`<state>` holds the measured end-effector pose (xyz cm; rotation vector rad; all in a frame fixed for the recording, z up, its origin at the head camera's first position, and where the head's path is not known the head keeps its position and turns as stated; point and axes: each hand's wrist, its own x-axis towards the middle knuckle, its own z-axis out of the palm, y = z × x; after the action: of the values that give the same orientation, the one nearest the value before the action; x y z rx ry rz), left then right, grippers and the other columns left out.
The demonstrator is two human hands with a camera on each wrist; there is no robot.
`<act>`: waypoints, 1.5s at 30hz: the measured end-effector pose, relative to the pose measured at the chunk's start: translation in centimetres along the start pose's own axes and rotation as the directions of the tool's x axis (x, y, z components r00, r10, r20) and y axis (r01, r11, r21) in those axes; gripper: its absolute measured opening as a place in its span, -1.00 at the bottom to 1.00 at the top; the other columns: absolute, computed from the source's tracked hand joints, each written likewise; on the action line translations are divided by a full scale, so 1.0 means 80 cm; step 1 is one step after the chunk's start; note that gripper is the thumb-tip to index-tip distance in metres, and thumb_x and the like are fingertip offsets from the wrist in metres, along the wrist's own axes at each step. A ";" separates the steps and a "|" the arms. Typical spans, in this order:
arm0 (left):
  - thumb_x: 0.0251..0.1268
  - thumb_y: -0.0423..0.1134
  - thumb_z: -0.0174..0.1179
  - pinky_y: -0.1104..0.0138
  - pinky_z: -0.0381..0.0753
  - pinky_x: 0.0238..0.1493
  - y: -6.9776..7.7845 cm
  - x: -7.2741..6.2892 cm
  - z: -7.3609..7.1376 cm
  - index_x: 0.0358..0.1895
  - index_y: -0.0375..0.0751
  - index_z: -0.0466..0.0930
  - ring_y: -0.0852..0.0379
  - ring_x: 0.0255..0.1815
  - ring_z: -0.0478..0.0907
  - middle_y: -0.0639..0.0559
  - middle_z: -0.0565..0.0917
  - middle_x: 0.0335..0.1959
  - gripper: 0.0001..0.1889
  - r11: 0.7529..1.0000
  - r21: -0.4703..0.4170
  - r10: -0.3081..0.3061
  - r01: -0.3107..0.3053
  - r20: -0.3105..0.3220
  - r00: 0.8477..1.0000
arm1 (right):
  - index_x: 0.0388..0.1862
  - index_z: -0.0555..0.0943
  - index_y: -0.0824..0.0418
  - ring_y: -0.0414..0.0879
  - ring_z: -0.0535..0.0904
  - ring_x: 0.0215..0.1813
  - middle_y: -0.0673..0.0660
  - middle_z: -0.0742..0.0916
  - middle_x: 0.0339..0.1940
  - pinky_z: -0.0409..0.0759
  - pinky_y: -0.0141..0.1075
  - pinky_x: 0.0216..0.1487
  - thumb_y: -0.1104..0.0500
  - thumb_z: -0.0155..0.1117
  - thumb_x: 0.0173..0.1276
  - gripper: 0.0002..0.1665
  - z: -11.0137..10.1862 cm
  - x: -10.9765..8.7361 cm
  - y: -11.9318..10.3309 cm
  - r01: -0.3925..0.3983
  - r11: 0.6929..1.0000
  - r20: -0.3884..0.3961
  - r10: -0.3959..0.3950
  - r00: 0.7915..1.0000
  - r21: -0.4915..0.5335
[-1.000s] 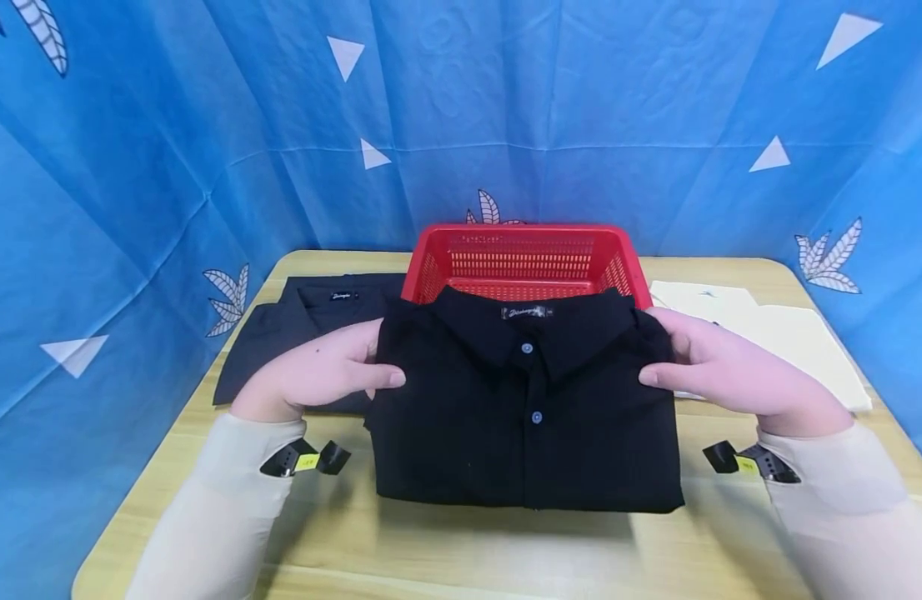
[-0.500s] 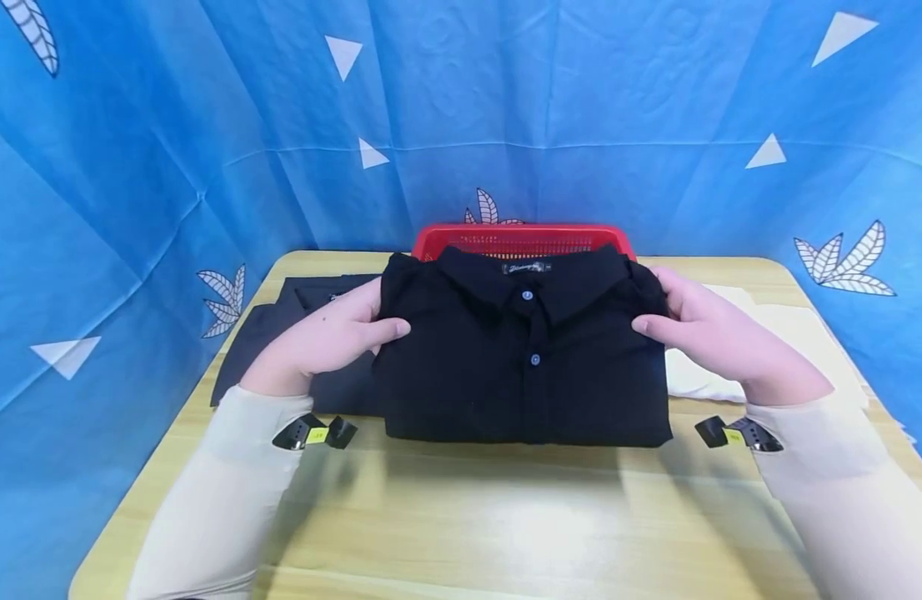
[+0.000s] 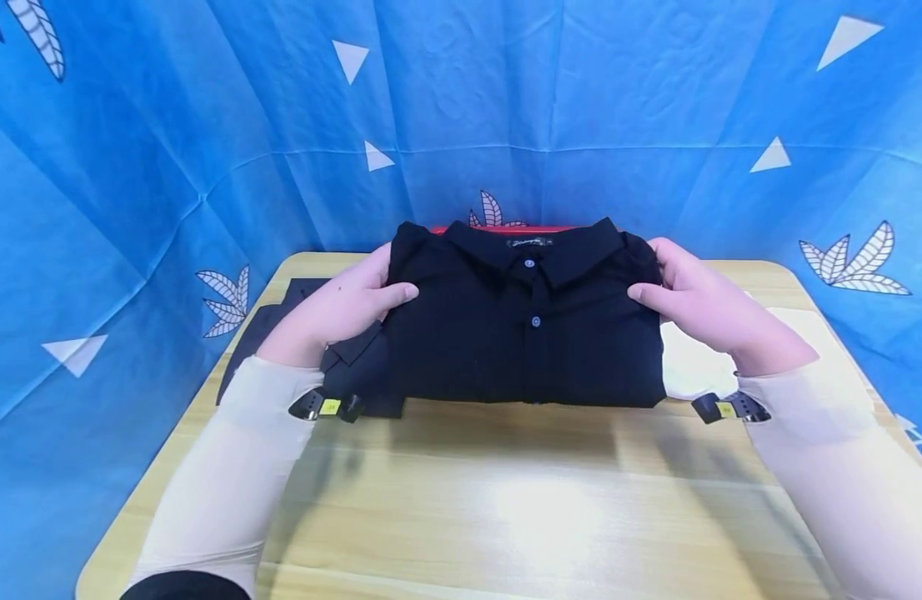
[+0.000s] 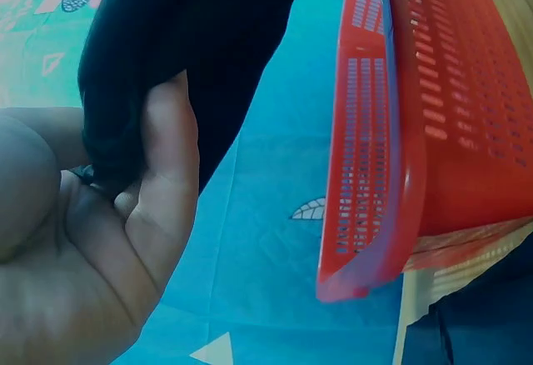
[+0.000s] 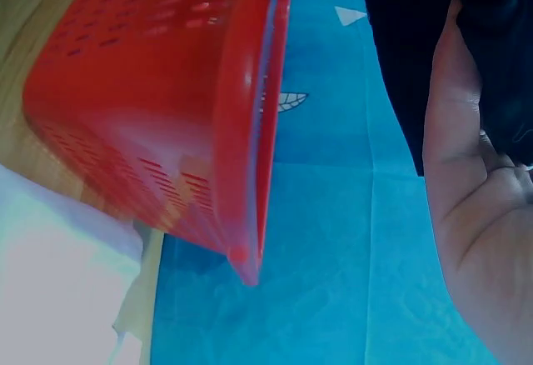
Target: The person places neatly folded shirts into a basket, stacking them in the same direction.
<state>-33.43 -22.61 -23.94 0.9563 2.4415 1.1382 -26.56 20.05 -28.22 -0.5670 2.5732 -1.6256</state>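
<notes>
One folded black shirt (image 3: 468, 333) is held up before the red basket (image 5: 125, 90), hiding most of it from the head view. The left hand (image 3: 356, 300) and right hand (image 3: 697, 304) each pinch one side, thumbs in front. Dark clothes (image 3: 367, 379) lie left of the basket, white clothes (image 3: 694, 367) right.

The desk (image 3: 446, 483) has a pale yellow wooden top with visible grain and rounded far corners. Near its far edge, in the middle, stands a red plastic basket (image 5: 125, 90) with rows of small slots in its walls; the head view shows only a thin strip of it. On the left lie dark folded cloth garments (image 3: 365, 379), partly covered from sight. On the right, white folded cloth garments (image 3: 694, 364) lie flat, just beside the basket.
</notes>
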 end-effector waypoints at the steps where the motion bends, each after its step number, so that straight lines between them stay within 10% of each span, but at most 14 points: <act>1: 0.60 -0.20 0.05 0.13 0.48 -0.06 -0.001 0.003 -0.002 0.34 -0.07 0.28 -0.14 -0.51 0.49 -0.19 0.45 -0.30 -0.63 1.000 -0.003 0.001 -0.001 -0.002 1.000 | 0.20 0.28 0.37 -0.07 0.75 -0.16 0.23 0.75 -0.11 0.72 -0.26 -0.14 0.34 0.06 0.56 -0.68 -0.002 0.003 -0.001 0.001 1.000 -0.001 -0.001 1.000 -0.003; 8: 0.59 -0.22 0.05 0.10 0.37 0.23 -0.003 0.026 -0.007 0.35 -0.05 0.31 0.00 0.06 0.48 -0.02 0.46 0.14 -0.63 1.000 0.006 -0.009 0.009 -0.039 0.999 | 0.21 0.28 0.36 -0.08 0.74 -0.18 0.28 0.72 -0.03 0.72 -0.28 -0.16 0.33 0.06 0.56 -0.67 -0.014 0.022 -0.005 -0.075 0.997 -0.034 0.074 0.997 -0.035; 15: 0.58 -0.14 0.08 0.11 0.40 -0.13 -0.005 0.040 -0.007 0.03 -0.15 0.35 -0.16 -0.29 0.47 -0.19 0.36 -0.38 -0.80 0.984 0.073 -0.148 0.160 -0.139 0.979 | 0.26 0.25 0.36 -0.11 0.73 -0.16 0.31 0.71 0.04 0.71 -0.30 -0.16 0.27 0.07 0.58 -0.61 -0.021 0.035 0.001 -0.135 0.989 -0.042 0.133 0.990 -0.060; 25: 0.63 -0.14 -0.02 0.02 0.26 0.41 -0.017 0.065 0.001 0.34 -0.15 0.28 -0.02 0.32 0.31 -0.06 0.42 0.26 -0.63 0.979 0.052 -0.185 0.199 -0.201 0.962 | 0.29 0.24 0.37 -0.02 0.70 -0.22 0.34 0.69 0.00 0.67 -0.32 -0.20 0.20 0.08 0.57 -0.56 -0.024 0.051 0.012 -0.170 0.970 -0.058 0.162 0.985 -0.175; 45: 0.64 -0.13 -0.05 -0.04 0.28 0.42 -0.057 0.091 0.017 0.41 -0.17 0.24 -0.06 0.36 0.31 -0.10 0.41 0.30 -0.58 0.974 0.026 -0.209 0.224 -0.275 0.939 | 0.26 0.26 0.32 0.11 0.62 -0.11 0.29 0.61 -0.07 0.64 -0.12 -0.08 0.16 0.06 0.59 -0.59 -0.022 0.084 0.031 -0.231 0.932 -0.039 0.230 0.972 -0.280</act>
<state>-40.19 -19.08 -28.09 0.5556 2.7256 1.1929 -33.91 20.32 -28.58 -0.2559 2.7709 -1.1991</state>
